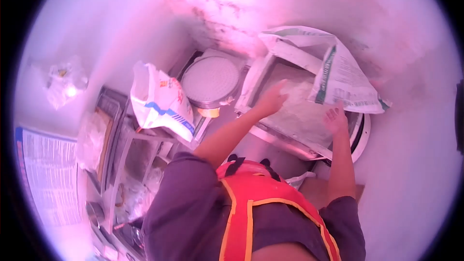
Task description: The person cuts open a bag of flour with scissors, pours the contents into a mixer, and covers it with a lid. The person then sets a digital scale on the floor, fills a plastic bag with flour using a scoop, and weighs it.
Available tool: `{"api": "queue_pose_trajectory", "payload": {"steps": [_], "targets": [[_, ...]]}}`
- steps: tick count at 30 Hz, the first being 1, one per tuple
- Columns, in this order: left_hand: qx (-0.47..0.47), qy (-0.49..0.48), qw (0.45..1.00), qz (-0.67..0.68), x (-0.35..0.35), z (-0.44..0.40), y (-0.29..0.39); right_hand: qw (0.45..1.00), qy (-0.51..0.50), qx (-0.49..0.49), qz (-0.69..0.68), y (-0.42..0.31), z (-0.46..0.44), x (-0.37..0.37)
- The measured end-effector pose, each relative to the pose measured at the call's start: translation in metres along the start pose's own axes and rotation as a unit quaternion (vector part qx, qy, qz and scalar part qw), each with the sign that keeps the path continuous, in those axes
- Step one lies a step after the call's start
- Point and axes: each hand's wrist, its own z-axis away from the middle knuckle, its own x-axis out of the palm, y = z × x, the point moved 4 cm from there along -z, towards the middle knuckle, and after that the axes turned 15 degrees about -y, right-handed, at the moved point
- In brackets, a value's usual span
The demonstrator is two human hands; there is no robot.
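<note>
My left hand (272, 100) reaches over a white-framed box (251, 84), with its fingers stretched out and nothing visible in them. Pale, powdery-looking material (300, 108) lies inside the box. My right hand (334, 117) is at the right side of the same box, close under the lower edge of a white printed sack (350, 77) with a green stripe. Its fingers look loosely spread, and I see nothing held. The sack drapes over the far right corner of the box and hides part of it.
Left of the box stands a round metal sieve-like pan (211, 79). Nearby is an open white bag (162, 104) with blue and red print. A shelf rack (118, 179) with trays and plastic bags fills the left side. A printed sheet (50, 179) hangs on the wall.
</note>
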Motion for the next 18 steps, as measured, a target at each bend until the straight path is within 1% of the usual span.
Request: {"api": "queue_pose_trajectory", "payload": {"steps": [1,2,3,4,5,6,7,8,9,10,11,13,14,16,18], "targets": [[-0.025,0.024,0.995,-0.091,-0.019,0.030,-0.021,1.000,0.012,0.015,-0.018,0.002,-0.010,0.008],[-0.121,0.038,0.992,-0.005,-0.046,0.064,-0.026,0.997,-0.005,0.051,-0.062,0.010,-0.046,-0.011],[-0.215,0.058,0.971,0.086,-0.067,0.103,-0.027,0.999,-0.027,0.003,-0.024,0.006,-0.058,-0.015],[-0.241,0.092,0.965,0.039,-0.080,0.143,-0.053,0.992,-0.091,-0.021,-0.085,0.005,-0.079,-0.016],[-0.267,0.124,0.956,-0.009,-0.086,0.183,-0.092,0.994,-0.029,-0.019,-0.102,-0.001,-0.079,-0.010],[-0.293,0.151,0.943,-0.055,-0.094,0.221,-0.114,0.999,-0.019,0.010,-0.035,-0.006,-0.085,-0.019],[-0.354,0.162,0.920,-0.040,-0.107,0.255,-0.116,1.000,-0.014,0.004,0.002,-0.011,-0.084,-0.019],[-0.410,0.167,0.896,-0.022,-0.118,0.285,-0.115,0.998,0.031,0.001,0.047,-0.014,-0.082,-0.020],[-0.448,0.210,0.869,-0.011,-0.121,0.315,-0.123,0.996,0.062,0.001,0.058,-0.014,-0.075,-0.015],[-0.481,0.251,0.840,-0.004,-0.116,0.342,-0.134,0.996,0.053,-0.022,0.065,-0.014,-0.068,-0.016],[-0.492,0.256,0.832,0.015,-0.115,0.364,-0.148,0.995,0.047,-0.046,0.074,-0.010,-0.058,-0.014],[-0.515,0.262,0.815,0.055,-0.116,0.402,-0.175,0.993,0.057,-0.046,0.091,-0.006,-0.046,-0.016],[-0.512,0.269,0.811,0.087,-0.125,0.425,-0.191,0.994,0.053,-0.050,0.076,0.009,-0.039,-0.001],[-0.498,0.267,0.813,0.139,-0.138,0.436,-0.213,0.996,0.060,-0.065,0.025,0.018,-0.019,0.004],[-0.475,0.277,0.816,0.176,-0.153,0.447,-0.242,0.993,0.067,-0.088,0.036,0.035,-0.011,0.015]]}}
